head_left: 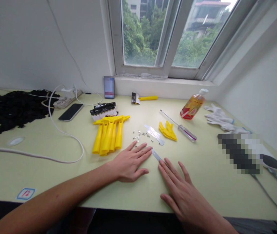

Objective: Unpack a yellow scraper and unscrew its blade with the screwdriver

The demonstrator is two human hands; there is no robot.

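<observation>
My left hand (131,162) lies flat on the table with its fingers spread, the fingertips close to one end of a thin metal blade (155,154). At the blade's other end rest the fingertips of my right hand (177,182), palm down and fingers stretched out. Beyond the left fingers lie several small screws and nuts (138,137). Further metal blades (154,134) overlap just behind, beside a few yellow plastic pieces (168,130). To the left of them, several yellow handles (109,135) lie side by side. A screwdriver (187,133) with a clear handle lies to the right.
Black-and-white cards (103,112) lie behind the handles, and a yellow scraper (148,97) lies near the window. A bottle (192,105) and white gloves (217,118) are at right. At left are a phone (71,112), a white cable (65,161), a power strip (65,101) and black straps (13,109).
</observation>
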